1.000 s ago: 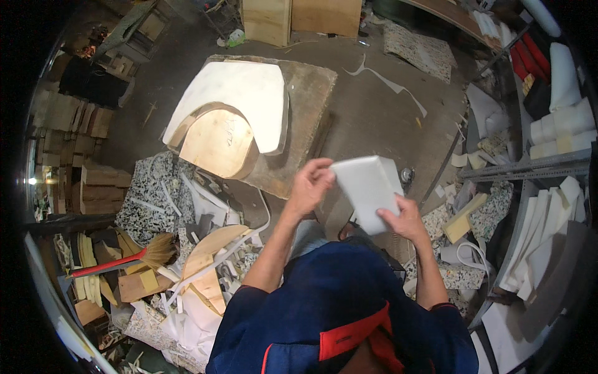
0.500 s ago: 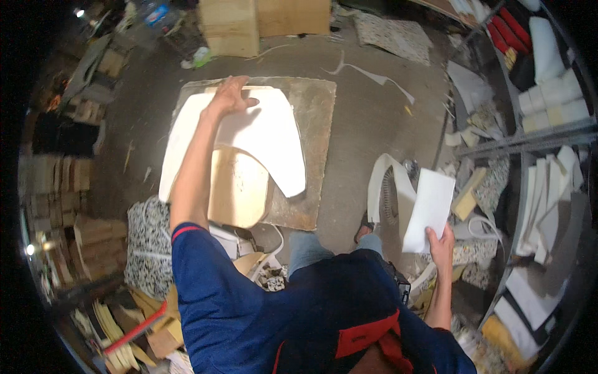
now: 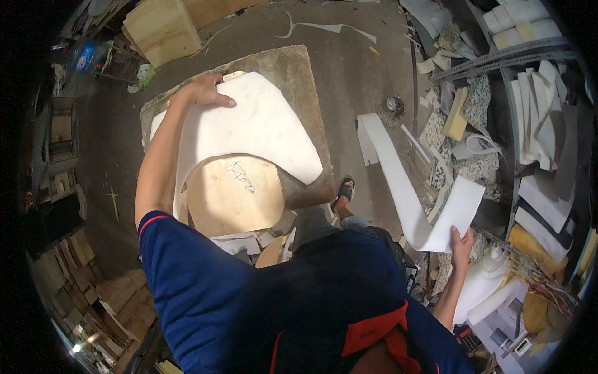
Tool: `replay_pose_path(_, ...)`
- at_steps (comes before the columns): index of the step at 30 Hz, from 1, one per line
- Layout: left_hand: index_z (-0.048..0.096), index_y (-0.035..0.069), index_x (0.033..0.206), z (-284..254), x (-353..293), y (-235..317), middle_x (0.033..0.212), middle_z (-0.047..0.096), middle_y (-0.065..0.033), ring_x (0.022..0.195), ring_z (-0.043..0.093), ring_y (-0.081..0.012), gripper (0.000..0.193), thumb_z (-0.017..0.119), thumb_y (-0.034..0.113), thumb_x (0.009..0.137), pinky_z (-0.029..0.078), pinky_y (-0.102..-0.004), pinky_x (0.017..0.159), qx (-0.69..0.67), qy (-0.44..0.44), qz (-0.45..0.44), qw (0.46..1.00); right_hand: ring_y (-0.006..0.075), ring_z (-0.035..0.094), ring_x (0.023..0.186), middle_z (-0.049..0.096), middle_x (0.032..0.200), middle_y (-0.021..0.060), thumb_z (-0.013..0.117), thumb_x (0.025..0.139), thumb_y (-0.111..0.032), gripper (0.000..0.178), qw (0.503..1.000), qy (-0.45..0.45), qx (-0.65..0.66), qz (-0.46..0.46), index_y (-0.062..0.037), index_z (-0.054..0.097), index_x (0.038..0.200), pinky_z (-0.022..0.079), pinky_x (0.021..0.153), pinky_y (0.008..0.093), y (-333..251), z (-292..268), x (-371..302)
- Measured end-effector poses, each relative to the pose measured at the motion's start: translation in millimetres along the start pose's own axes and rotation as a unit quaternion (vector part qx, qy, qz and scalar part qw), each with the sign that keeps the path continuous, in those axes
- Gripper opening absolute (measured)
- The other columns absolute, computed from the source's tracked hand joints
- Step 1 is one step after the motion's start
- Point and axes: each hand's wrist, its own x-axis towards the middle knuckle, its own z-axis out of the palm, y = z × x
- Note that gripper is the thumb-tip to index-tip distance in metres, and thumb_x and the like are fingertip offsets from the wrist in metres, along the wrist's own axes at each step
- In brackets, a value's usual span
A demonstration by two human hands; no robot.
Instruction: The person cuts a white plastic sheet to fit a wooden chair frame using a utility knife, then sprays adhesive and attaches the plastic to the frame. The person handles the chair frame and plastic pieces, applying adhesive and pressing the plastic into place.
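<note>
Taking the middle of the view as the clock's centre, the left hand (image 3: 202,92) lies between 10 and 11 o'clock, thumb on top of a white curved panel (image 3: 255,124), fingers going over its far edge; whether they grip underneath, I cannot tell. The panel sits at 11 o'clock on a worn board (image 3: 305,81), its cut-out curving round a pale wooden block (image 3: 233,206) at 9 o'clock. At 4 o'clock the right hand (image 3: 462,243) grasps a white strip (image 3: 402,193) near its wide end, thumb on the face; the rest bends sharply and runs toward 2 o'clock. The strip looks light, floppy and apt to kink, best pinched broadly near its ends; the panel seems stiffer, best held by its rim.
</note>
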Motion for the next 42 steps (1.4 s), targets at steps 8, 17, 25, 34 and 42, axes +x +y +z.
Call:
replay_pose_path(8, 0.06, 0.004, 0.127, -3, -38, 40, 0.114, 0.069, -0.0168, 0.109, 0.064, -0.0301, 0.088, 0.093, 0.044, 0.057, 0.049, -0.0382, 0.097, -0.007, -0.011, 0.042, 0.999, 0.0169, 0.063, 0.1, 0.07, 0.114, 0.0118, 0.065, 0.095, -0.014, 0.038, 1.0, -0.004, -0.002, -0.003, 0.0046, 0.059, 0.127, 0.048, 0.09, 0.0298, -20, 30, -15)
replay_pose_path(17, 0.061, -0.005, 0.099, -14, -201, 109, 0.095, 0.064, -0.0237, 0.096, 0.062, -0.0377, 0.065, 0.086, 0.033, 0.053, 0.048, -0.0427, 0.082, 0.106, 0.075, 0.077, 0.989, 0.0173, 0.065, 0.099, 0.069, 0.115, 0.0131, 0.067, 0.093, -0.01, 0.039, 0.998, -0.052, -0.019, -0.027, 0.0053, 0.058, 0.128, 0.05, 0.089, 0.0296, -13, 33, 10)
replay_pose_path(25, 0.058, -0.002, 0.111, 39, -352, 74, 0.102, 0.062, -0.0204, 0.095, 0.062, -0.0374, 0.062, 0.082, 0.017, 0.057, 0.049, -0.0447, 0.087, 0.025, 0.288, -0.048, 0.956, 0.0184, 0.064, 0.104, 0.069, 0.118, 0.0142, 0.066, 0.092, -0.009, 0.042, 0.989, -0.133, -0.03, -0.065, 0.0059, 0.056, 0.13, 0.049, 0.092, 0.0312, -32, 62, 54)
replay_pose_path(34, 0.057, -0.003, 0.111, 69, -448, 48, 0.099, 0.06, -0.0161, 0.09, 0.061, -0.0285, 0.058, 0.077, 0.01, 0.059, 0.05, -0.0401, 0.085, -0.038, 0.391, -0.084, 0.916, 0.0174, 0.063, 0.098, 0.068, 0.112, 0.0109, 0.067, 0.092, -0.014, 0.039, 0.954, -0.236, -0.044, -0.181, 0.0037, 0.058, 0.125, 0.05, 0.088, 0.0314, -127, 89, 53)
replay_pose_path(42, 0.055, -0.002, 0.116, 68, -438, 45, 0.102, 0.059, -0.0178, 0.097, 0.059, -0.0364, 0.059, 0.076, 0.006, 0.061, 0.05, -0.0447, 0.088, 0.065, 0.358, -0.085, 0.927, 0.0159, 0.062, 0.092, 0.068, 0.101, 0.0096, 0.064, 0.094, -0.02, 0.036, 0.901, -0.337, -0.122, -0.245, 0.0037, 0.061, 0.121, 0.05, 0.083, 0.0338, -198, 89, 32)
